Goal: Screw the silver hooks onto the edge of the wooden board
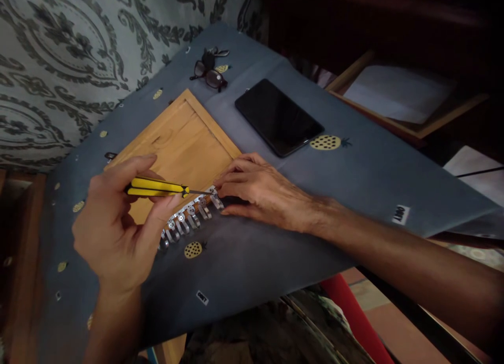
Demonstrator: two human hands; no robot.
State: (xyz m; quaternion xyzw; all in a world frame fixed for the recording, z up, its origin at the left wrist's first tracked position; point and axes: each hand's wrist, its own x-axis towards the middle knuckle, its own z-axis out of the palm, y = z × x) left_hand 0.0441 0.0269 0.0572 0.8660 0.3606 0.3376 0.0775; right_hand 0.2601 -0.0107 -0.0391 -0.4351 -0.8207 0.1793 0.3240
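Note:
My left hand (122,222) is closed around the yellow and black handle of a screwdriver (159,188). Its thin shaft points right, and the tip reaches the right end of a metal hook rail (191,217). This rail, with several silver hooks, runs along the near edge of a wooden board (185,138) with a raised frame. At the rail's right end, my right hand (262,191) has its fingers bent together against the last hook and the board's corner. Whether those fingertips also pinch something small is hidden.
A dark tablet or phone (279,117) lies behind my right hand. Eyeglasses (208,75) and keys (214,53) sit at the far corner of the blue pineapple-print tablecloth (268,264). An open drawer (397,94) with papers stands at the right; a patterned curtain (79,54) hangs at the left.

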